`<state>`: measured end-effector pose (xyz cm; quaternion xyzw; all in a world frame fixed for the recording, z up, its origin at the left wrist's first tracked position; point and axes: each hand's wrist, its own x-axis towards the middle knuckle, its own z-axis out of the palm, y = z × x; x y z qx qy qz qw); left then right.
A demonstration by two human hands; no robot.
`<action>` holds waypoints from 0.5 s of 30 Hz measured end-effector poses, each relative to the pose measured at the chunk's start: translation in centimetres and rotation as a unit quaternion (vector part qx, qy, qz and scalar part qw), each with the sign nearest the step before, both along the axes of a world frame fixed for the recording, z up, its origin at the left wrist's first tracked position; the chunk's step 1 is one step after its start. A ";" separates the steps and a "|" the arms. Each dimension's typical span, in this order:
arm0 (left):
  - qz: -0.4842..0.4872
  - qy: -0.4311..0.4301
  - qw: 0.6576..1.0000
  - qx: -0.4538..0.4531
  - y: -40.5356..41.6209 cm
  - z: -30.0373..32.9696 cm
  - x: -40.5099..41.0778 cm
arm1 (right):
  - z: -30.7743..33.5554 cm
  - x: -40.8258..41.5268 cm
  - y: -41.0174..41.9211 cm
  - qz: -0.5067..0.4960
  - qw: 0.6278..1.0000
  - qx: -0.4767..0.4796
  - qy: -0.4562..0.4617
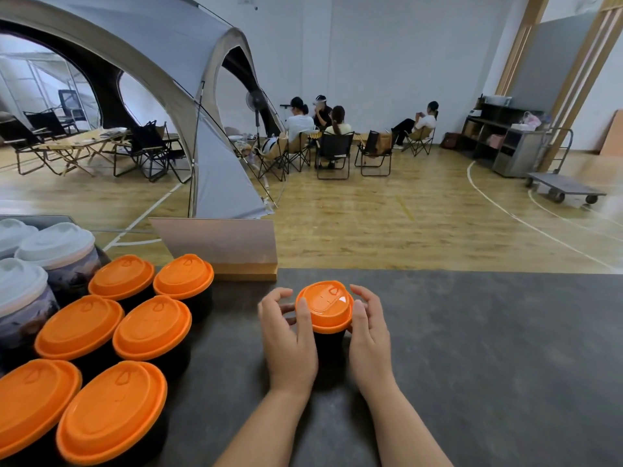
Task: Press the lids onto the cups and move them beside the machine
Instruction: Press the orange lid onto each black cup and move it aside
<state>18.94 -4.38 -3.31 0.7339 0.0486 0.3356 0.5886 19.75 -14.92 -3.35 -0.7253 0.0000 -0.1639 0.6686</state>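
**What the view leaves out**

The black cup [328, 345] under the orange lid [324, 306] is mostly hidden between the left hand [288, 335] and right hand [369, 332]; its base cannot be seen. Whether the lid is fully seated cannot be told. Both forearms are cut by the bottom edge. The nearest orange-lidded cups [33, 402] and the white-lidded cups [20, 288] run off the left edge. The seated people [332, 124] are too small for detail.
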 end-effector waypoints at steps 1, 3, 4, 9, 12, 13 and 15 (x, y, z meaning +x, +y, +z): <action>0.017 -0.011 1.000 0.002 0.3 -0.1 0.1 | -0.1 0.0 0.0 -0.008 1.000 0.004 -0.002; 0.022 -0.015 1.000 0.000 0.6 -0.2 0.2 | -0.1 0.0 0.0 -0.015 1.000 0.009 -0.017; 0.014 -0.011 1.000 -0.003 0.6 -0.3 0.3 | 0.0 -0.1 0.0 -0.016 1.000 0.009 -0.021; -0.062 0.021 0.998 0.013 0.0 -0.5 0.1 | 0.0 -0.2 0.3 0.029 0.999 0.022 -0.027; -0.078 0.055 0.994 0.044 -0.1 -1.1 0.1 | -0.2 -0.3 0.7 0.042 0.999 -0.018 -0.027; -0.076 0.060 0.994 0.047 -0.1 -1.2 0.1 | -0.2 -0.3 0.7 0.045 0.999 -0.019 -0.025; -0.071 0.062 0.994 0.046 -0.1 -1.0 0.1 | -0.2 -0.3 0.7 0.043 0.999 -0.023 -0.025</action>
